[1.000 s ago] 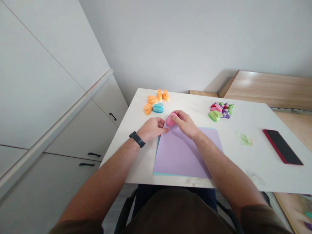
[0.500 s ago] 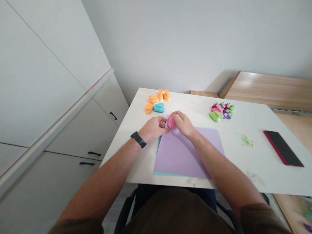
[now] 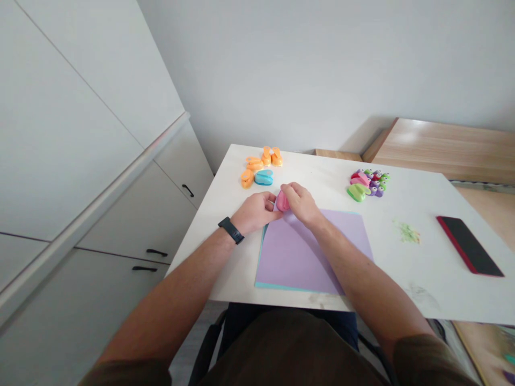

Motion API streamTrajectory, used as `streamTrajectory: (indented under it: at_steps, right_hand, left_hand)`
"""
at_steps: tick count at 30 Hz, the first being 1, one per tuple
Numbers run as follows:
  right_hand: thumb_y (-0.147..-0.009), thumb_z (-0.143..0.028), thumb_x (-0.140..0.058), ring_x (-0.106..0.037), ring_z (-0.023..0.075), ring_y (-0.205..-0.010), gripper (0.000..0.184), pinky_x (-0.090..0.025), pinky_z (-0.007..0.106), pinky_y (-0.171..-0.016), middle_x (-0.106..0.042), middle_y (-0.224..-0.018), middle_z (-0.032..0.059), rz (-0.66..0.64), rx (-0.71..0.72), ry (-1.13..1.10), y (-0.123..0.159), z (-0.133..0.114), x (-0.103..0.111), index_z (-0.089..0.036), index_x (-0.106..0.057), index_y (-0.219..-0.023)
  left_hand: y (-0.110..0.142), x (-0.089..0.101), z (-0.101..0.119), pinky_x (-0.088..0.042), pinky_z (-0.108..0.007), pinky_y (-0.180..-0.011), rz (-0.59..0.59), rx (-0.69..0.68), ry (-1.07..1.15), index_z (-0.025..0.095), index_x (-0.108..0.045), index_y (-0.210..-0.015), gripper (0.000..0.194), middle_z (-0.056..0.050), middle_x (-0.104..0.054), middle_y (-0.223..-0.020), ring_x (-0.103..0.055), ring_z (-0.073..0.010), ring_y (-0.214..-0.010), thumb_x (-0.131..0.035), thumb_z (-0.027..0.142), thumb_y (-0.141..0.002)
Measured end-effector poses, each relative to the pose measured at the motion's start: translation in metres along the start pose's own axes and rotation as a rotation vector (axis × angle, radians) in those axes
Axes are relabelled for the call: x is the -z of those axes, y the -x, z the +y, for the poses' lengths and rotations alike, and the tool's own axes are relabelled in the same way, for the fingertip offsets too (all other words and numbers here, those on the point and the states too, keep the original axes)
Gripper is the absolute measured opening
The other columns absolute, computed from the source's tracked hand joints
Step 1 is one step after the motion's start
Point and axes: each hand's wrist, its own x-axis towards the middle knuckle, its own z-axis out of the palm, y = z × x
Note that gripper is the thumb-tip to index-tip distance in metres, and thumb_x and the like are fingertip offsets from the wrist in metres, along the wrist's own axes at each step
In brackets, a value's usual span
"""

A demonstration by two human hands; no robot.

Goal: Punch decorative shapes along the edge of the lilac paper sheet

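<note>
**A:** Where does the pink craft punch (image 3: pixel 282 201) sit?

**B:** Just above the top edge of the lilac paper sheet (image 3: pixel 314 252), up between both hands. Its rounded plastic body stands with the long axis running roughly away from the person, tipped a little.

**A:** Which hand is nearer?

**B:** The right hand (image 3: pixel 301 204). It curls over the punch from above in a narrow grip, clearly holding it. The left hand (image 3: pixel 255 213) reaches in from the other side, with its fingertips (image 3: pixel 277 210) against the punch's lower side. (The black wristwatch (image 3: pixel 230 230) marks that arm.)

**A:** Is the left hand gripping too?

**B:** I can't tell; the fingers hide the contact. I also can't tell whether the sheet goes into the punch, though its edge seems to rise toward it.

**A:** And the paper itself?

**B:** Smooth and matte, with a blue paper sheet (image 3: pixel 277 287) showing beneath it along the near edge.

**A:** What else is on the white table (image 3: pixel 225 279)?

**B:** Orange craft punches (image 3: pixel 254 163) and a blue craft punch (image 3: pixel 264 177) beyond the hands, a cluster of small craft punches (image 3: pixel 368 182), green paper crumbs (image 3: pixel 407 232), and a smartphone in a red case (image 3: pixel 469 246).
</note>
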Motion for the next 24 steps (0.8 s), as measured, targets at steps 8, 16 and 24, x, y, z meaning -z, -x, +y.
streamTrajectory:
  at_steps: [8,16,24]
  right_hand:
    - [-0.095,-0.066,-0.046,-0.060,0.0191,-0.074,0.051,-0.040,0.031,-0.069,-0.070,-0.078,0.0041,0.028,-0.007,0.037,0.0018,-0.0043,-0.0010,-0.022,-0.066,-0.080]
    - [-0.096,-0.066,-0.042,-0.056,0.0187,-0.072,0.054,-0.037,0.030,-0.068,-0.067,-0.076,0.0039,0.070,-0.006,0.075,0.0011,-0.0044,-0.0042,-0.023,-0.063,-0.074]
    - [-0.097,-0.065,-0.041,-0.055,0.0180,-0.070,0.055,-0.037,0.029,-0.067,-0.066,-0.072,0.0031,0.074,-0.002,0.043,0.0028,-0.0085,-0.0036,-0.022,-0.061,-0.069]
  left_hand:
    - [0.0009,-0.0014,0.0015,-0.035,-0.025,-0.053,0.005,-0.005,-0.012,0.018,-0.064,-0.102,0.038,0.004,-0.066,-0.067,-0.056,-0.0129,-0.056,-0.078,0.036,-0.073]
    - [0.0018,-0.0019,0.0057,-0.035,-0.025,-0.051,0.010,0.002,-0.042,0.018,-0.066,-0.101,0.037,0.003,-0.066,-0.065,-0.057,-0.0135,-0.056,-0.079,0.036,-0.072]
    - [0.0020,-0.0027,0.0056,-0.036,-0.024,-0.052,0.012,-0.007,-0.034,0.018,-0.066,-0.101,0.035,0.003,-0.066,-0.065,-0.057,-0.0134,-0.056,-0.078,0.036,-0.072]
